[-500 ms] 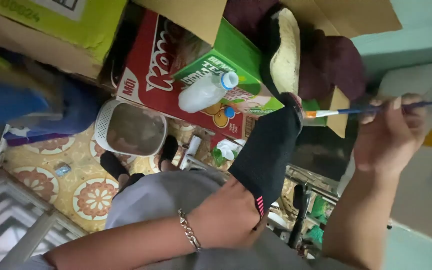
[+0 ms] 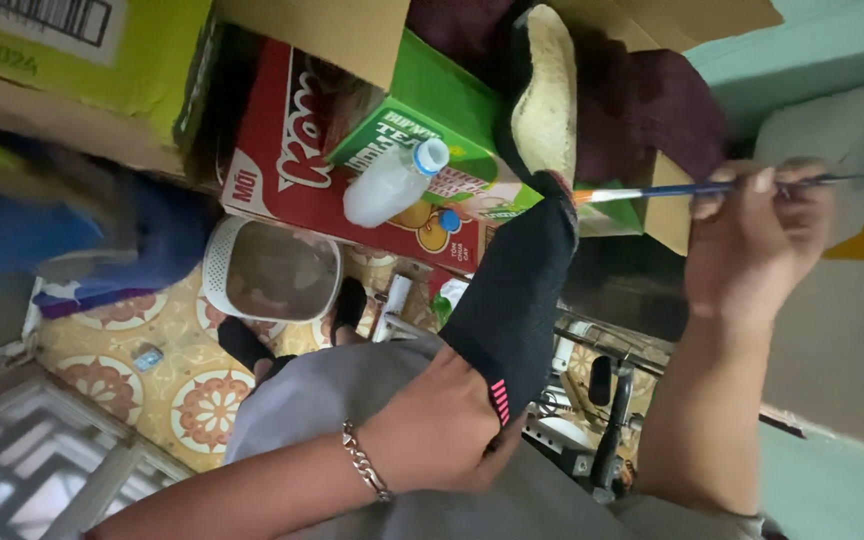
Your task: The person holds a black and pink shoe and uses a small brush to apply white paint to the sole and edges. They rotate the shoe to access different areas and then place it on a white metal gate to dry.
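My left hand (image 2: 442,425), with a metal bracelet on the wrist, grips the open end of a black fabric shoe (image 2: 517,290) with a small pink mark. The shoe points away from me, and its cream sole (image 2: 544,95) shows at the far end. My right hand (image 2: 757,240) pinches a thin blue-handled paintbrush (image 2: 652,190). The brush's orange and white tip touches the shoe's edge near the sole. My grey-trousered lap (image 2: 352,385) lies under the shoe.
A red carton (image 2: 287,170) and a green carton (image 2: 422,105) lie behind the shoe, with a plastic bottle (image 2: 392,185) with a blue cap on them. A white basket (image 2: 277,270) stands on the patterned tile floor (image 2: 152,390). Cardboard boxes (image 2: 322,30) and dark red cloth (image 2: 652,100) fill the back.
The brush tip has shifted slightly along the shoe's edge toward the sole. My left hand keeps its hold on the shoe.
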